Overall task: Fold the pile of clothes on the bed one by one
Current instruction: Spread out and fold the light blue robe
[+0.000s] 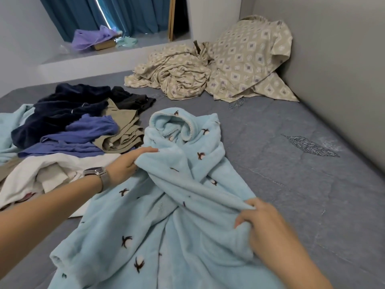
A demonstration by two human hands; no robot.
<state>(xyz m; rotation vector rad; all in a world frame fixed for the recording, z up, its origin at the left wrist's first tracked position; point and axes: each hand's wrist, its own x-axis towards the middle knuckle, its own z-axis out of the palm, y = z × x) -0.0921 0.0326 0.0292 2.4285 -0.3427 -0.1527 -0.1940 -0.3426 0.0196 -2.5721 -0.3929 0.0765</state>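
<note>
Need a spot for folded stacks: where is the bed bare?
Bare: grey quilted bedspread between the light blue fleece robe and grey wall. Crowded: left, the pile of dark and white clothes; far corner, beige patterned bedding.

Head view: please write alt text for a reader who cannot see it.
Both hands grip a light blue fleece robe spread on a grey bed, left hand near its collar, right hand lower. Unfolded clothes lie to the left.
</note>
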